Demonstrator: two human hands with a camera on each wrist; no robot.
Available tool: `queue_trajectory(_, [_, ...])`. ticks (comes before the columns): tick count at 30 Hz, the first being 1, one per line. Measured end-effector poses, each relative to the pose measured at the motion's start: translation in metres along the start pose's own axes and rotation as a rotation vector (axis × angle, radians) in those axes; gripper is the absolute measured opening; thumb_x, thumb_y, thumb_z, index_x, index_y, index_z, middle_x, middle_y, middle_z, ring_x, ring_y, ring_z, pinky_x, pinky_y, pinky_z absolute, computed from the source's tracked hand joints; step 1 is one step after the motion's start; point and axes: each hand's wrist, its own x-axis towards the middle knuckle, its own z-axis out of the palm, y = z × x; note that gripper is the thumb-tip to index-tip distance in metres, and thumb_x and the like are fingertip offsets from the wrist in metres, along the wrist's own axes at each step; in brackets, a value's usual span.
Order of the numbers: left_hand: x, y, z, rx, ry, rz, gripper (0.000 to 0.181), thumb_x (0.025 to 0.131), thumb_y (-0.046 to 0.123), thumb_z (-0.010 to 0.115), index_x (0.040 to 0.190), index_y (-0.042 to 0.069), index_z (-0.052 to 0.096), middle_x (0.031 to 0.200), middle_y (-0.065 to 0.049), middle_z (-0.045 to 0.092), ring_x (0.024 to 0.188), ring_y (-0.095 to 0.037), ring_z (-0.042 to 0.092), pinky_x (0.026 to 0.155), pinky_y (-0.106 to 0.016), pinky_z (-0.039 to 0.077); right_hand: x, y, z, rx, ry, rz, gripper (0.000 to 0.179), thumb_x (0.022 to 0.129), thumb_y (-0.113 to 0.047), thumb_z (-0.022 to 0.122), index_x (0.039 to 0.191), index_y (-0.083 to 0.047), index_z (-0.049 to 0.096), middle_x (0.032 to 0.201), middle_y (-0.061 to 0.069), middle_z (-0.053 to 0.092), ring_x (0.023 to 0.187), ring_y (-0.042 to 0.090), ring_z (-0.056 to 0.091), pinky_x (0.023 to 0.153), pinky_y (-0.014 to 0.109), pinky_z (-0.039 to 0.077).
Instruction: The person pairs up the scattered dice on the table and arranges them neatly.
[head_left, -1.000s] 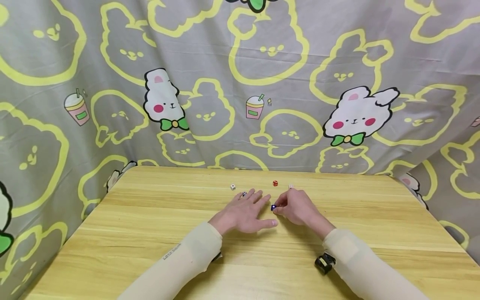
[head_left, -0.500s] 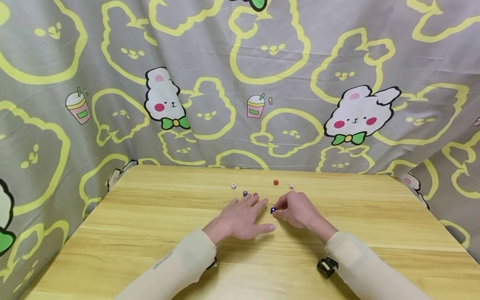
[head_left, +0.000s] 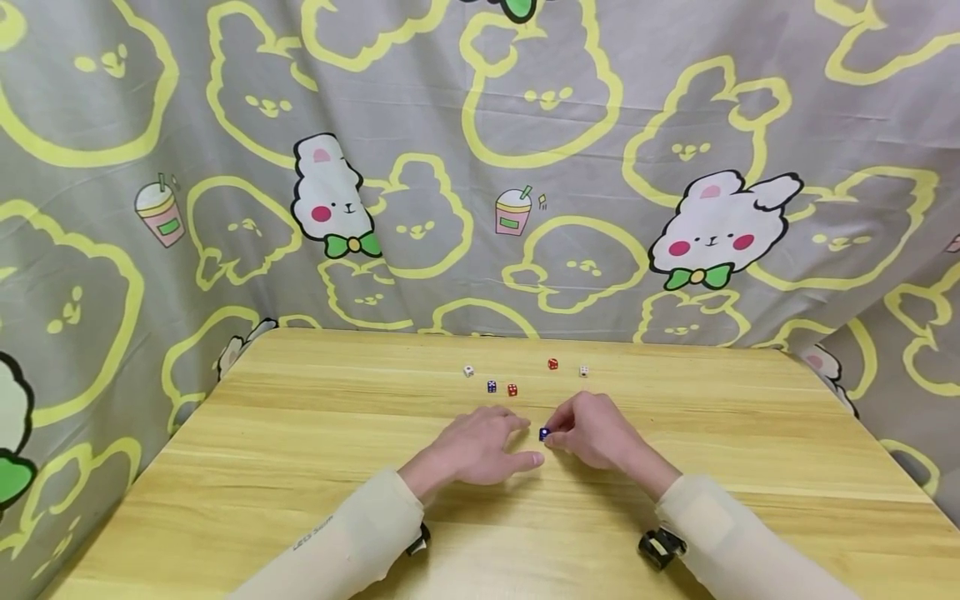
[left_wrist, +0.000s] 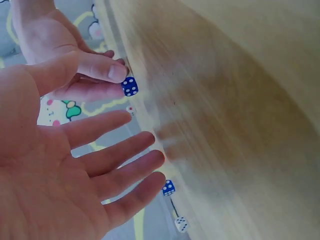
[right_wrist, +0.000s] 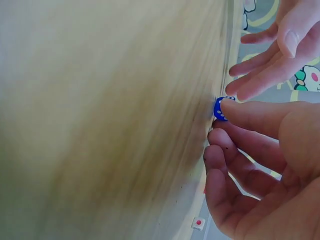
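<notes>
Blue die (head_left: pixel 544 434) is pinched by the right hand (head_left: pixel 592 432), beside the spread left hand (head_left: pixel 480 447).

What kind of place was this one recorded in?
Probably a makeshift indoor recording booth. A patterned cloth curtain with cartoon animals hangs behind and along both sides of a wood-grain table, and a black device sits at each wrist. The room beyond the curtain is hidden.
</notes>
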Motion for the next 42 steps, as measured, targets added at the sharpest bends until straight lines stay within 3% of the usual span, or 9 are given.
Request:
queue_trajectory(4, [-0.001, -0.001, 0.0, -0.117, 0.003, 0.001, 0.06, 0.101, 0.055, 0.066, 0.145, 0.014, 0.065, 0.155, -0.009, 0.059, 0.15, -0.032, 0.049, 0.124, -0.053, 0.041, -0.004, -0.001, 0.001, 0.03, -0.009, -0.001, 0.006, 0.088, -0.014, 0.087, 0.089, -0.019, 0.083, 0.082, -0.008, 0.078, 0.075, 0.011, 0.061, 0.07, 0.028, 0.05])
queue_trajectory(8, [-0.001, -0.002, 0.0, -0.29, 0.002, -0.03, 0.053, 0.098, 0.046, 0.074, 0.139, 0.011, 0.07, 0.146, -0.01, 0.067, 0.142, -0.029, 0.058, 0.117, -0.051, 0.049, -0.009, -0.003, 0.002, 0.068, -0.022, 0.004, 0.006, 0.088, -0.012, 0.086, 0.088, -0.018, 0.084, 0.081, -0.007, 0.078, 0.074, 0.012, 0.061, 0.067, 0.028, 0.049])
queue_trajectory(12, [0.0, -0.003, 0.001, -0.418, 0.004, -0.073, 0.049, 0.095, 0.036, 0.081, 0.134, 0.008, 0.073, 0.123, -0.009, 0.076, 0.113, -0.024, 0.069, 0.098, -0.045, 0.057, -0.013, -0.006, 0.004, 0.081, -0.022, 0.005, 0.007, 0.087, -0.013, 0.087, 0.087, -0.019, 0.084, 0.081, -0.007, 0.078, 0.075, 0.011, 0.062, 0.067, 0.028, 0.049])
queue_trajectory(17, [0.002, -0.004, 0.007, -0.581, -0.007, -0.101, 0.04, 0.092, 0.021, 0.084, 0.125, 0.002, 0.074, 0.093, -0.002, 0.074, 0.081, -0.016, 0.065, 0.076, -0.031, 0.053, -0.018, -0.01, 0.006, 0.09, -0.024, 0.015, 0.009, 0.086, -0.013, 0.088, 0.085, -0.021, 0.084, 0.081, -0.008, 0.079, 0.074, 0.01, 0.06, 0.065, 0.027, 0.046])
queue_trajectory(21, [0.003, -0.008, 0.011, -0.705, -0.01, -0.103, 0.029, 0.09, 0.011, 0.084, 0.115, -0.001, 0.075, 0.083, -0.006, 0.076, 0.07, -0.016, 0.07, 0.068, -0.026, 0.054, -0.02, -0.013, 0.008, 0.099, -0.022, 0.015, 0.011, 0.085, -0.012, 0.089, 0.083, -0.021, 0.084, 0.08, -0.009, 0.079, 0.074, 0.01, 0.06, 0.063, 0.025, 0.045])
queue_trajectory(25, [0.004, -0.01, 0.014, -0.788, -0.018, -0.131, 0.019, 0.088, 0.005, 0.083, 0.105, 0.0, 0.076, 0.084, -0.008, 0.078, 0.073, -0.017, 0.075, 0.071, -0.029, 0.061, -0.023, -0.015, 0.011, 0.126, -0.033, -0.002, 0.011, 0.083, -0.01, 0.09, 0.083, -0.02, 0.085, 0.08, -0.007, 0.08, 0.075, 0.01, 0.061, 0.062, 0.023, 0.046])
queue_trajectory(32, [0.003, -0.012, 0.016, -0.888, -0.035, -0.143, 0.01, 0.085, -0.006, 0.081, 0.093, -0.004, 0.076, 0.08, -0.014, 0.079, 0.068, -0.018, 0.075, 0.069, -0.031, 0.065, -0.029, -0.018, 0.014, 0.167, -0.063, -0.011, 0.012, 0.082, -0.009, 0.091, 0.082, -0.019, 0.084, 0.08, -0.006, 0.08, 0.075, 0.009, 0.063, 0.064, 0.024, 0.049])
queue_trajectory(42, [-0.005, -0.01, 0.019, -0.826, -0.024, -0.123, 0.009, 0.084, -0.009, 0.081, 0.087, -0.003, 0.075, 0.073, -0.013, 0.077, 0.061, -0.016, 0.072, 0.063, -0.03, 0.063, -0.037, -0.022, 0.017, 0.205, -0.094, -0.027, 0.012, 0.08, -0.012, 0.093, 0.082, -0.019, 0.084, 0.078, -0.006, 0.079, 0.071, 0.011, 0.061, 0.058, 0.022, 0.046])
